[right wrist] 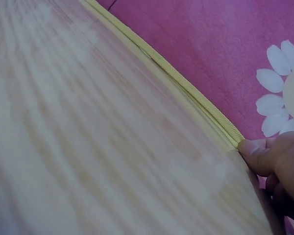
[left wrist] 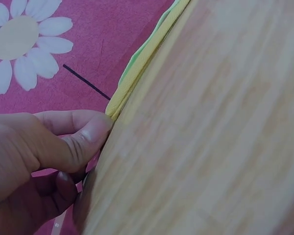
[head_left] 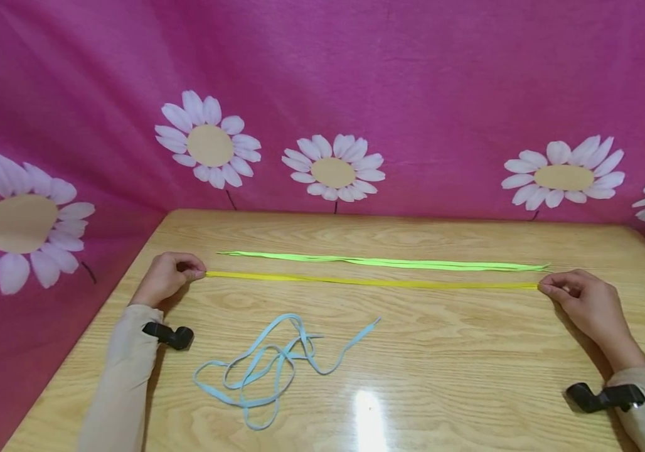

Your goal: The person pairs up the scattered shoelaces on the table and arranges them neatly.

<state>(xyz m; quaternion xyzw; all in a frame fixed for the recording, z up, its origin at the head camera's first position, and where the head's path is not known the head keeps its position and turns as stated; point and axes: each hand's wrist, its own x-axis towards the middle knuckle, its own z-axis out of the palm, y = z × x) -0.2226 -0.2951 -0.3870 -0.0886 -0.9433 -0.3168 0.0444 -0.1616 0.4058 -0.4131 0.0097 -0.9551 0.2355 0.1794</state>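
Observation:
A yellow shoelace (head_left: 379, 283) is stretched straight across the wooden table (head_left: 469, 351). At its left end my left hand (head_left: 169, 274) pinches it between thumb and forefinger; the left wrist view shows the yellow lace (left wrist: 147, 54) leaving those fingertips. My right hand (head_left: 590, 307) pinches the other end, and in the right wrist view the lace (right wrist: 186, 90) runs from the thumb tip as a flat, seemingly doubled band. Just behind it lies a neon green shoelace (head_left: 390, 262), laid lengthwise in several strands, roughly parallel. Nearer to me a light blue shoelace (head_left: 285, 355) lies in loose tangled loops.
Behind the table hangs a magenta cloth (head_left: 441, 94) printed with white daisies, and it also covers the left side. Black wrist cameras (head_left: 178, 338) sit on both sleeves. A bright light reflection (head_left: 370, 417) shows on the near tabletop.

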